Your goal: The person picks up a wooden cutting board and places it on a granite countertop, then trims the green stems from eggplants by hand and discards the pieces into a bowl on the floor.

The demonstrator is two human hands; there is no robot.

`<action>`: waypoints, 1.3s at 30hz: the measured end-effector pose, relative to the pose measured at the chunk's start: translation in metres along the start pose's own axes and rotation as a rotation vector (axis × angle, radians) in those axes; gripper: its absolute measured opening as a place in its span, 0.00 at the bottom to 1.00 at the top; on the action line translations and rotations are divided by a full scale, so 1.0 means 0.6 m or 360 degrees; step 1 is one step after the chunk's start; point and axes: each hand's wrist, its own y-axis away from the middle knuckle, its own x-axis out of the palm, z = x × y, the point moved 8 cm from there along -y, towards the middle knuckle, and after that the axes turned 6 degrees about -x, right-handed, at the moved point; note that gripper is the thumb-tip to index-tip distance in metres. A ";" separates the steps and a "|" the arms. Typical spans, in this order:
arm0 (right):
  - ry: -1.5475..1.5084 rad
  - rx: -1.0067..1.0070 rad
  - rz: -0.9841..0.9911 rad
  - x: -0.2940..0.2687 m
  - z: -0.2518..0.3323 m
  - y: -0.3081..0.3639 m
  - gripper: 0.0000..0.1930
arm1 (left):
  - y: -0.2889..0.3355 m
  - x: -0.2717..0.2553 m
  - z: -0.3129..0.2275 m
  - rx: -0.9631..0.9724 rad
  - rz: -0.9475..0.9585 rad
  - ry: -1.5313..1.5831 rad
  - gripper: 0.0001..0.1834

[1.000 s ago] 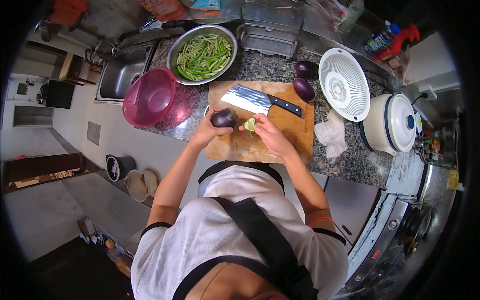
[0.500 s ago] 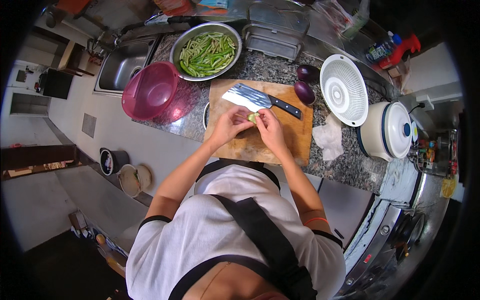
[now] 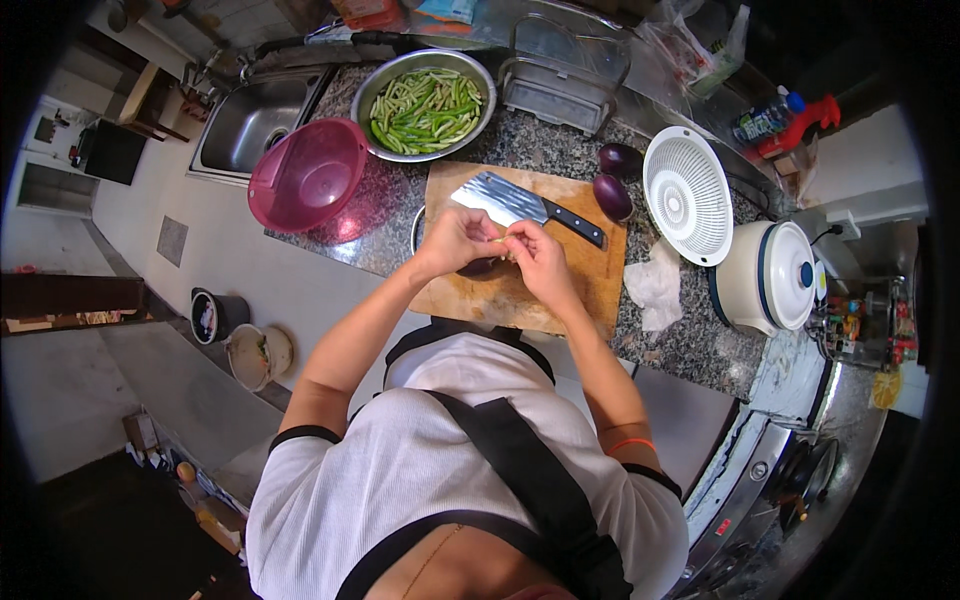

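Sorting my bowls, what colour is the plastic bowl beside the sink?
Translucent magenta-pink bowl, seen in the head view.

Home kitchen, sink (image 3: 250, 118), granite counter (image 3: 690, 340), stove (image 3: 800, 470)

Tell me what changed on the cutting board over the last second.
The left hand and right hand closed together over the eggplant, which now shows only as a dark sliver beneath them; a second ago it sat plainly in the left hand's grip. The pale green bit in the right fingers is now mostly hidden. The cleaver, the board and the two eggplants by the colander stayed put.
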 end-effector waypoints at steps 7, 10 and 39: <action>-0.1484 0.0322 -0.0278 0.026 -0.046 -0.002 0.02 | -0.002 -0.022 0.024 0.0034 -0.0024 0.0481 0.06; -0.1851 0.0243 -0.0471 0.020 -0.032 -0.003 0.04 | -0.004 -0.021 0.042 -0.0039 -0.0064 0.1081 0.05; 0.0124 -0.0249 -0.0063 -0.008 0.053 -0.028 0.09 | 0.020 -0.013 -0.016 0.0104 -0.0357 -0.0404 0.09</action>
